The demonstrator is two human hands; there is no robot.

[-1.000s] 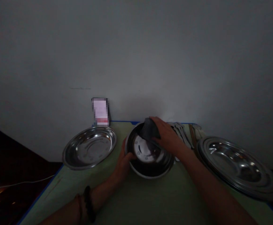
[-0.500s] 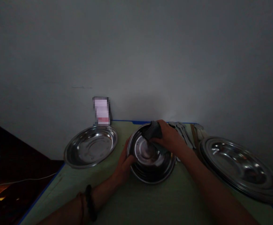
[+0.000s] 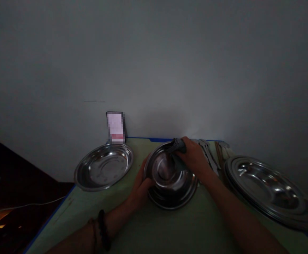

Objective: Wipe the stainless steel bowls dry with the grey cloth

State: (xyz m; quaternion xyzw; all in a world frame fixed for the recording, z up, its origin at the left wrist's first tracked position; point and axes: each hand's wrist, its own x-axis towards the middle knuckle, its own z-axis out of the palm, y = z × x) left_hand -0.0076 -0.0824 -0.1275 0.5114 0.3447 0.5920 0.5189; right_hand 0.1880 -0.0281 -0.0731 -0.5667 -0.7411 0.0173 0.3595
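Note:
A shiny metal bowl (image 3: 180,188) stands in the middle of the table. My left hand (image 3: 140,185) grips its left rim, thumb over the edge and the fingers hidden behind the wall. In my right hand (image 3: 192,155) is a bunched dark grey cloth (image 3: 176,144), pressed at the bowl's far inner rim. Left of the bowl sits a wide, shallow metal dish (image 3: 105,167) that neither hand touches. Behind my right wrist lie several metal utensils (image 3: 208,153), partly covered by the arm.
A stack of large metal plates (image 3: 270,190) occupies the table's right side, beside wooden chopsticks (image 3: 219,153). A phone (image 3: 116,127) with a blurred screen leans on the wall behind the dish. The pale green table (image 3: 132,225) has blue edging. A white cable (image 3: 37,204) runs at left.
My right hand and the cloth have shifted slightly right along the bowl's far rim. The left hand keeps its grip. The whole view has moved a little.

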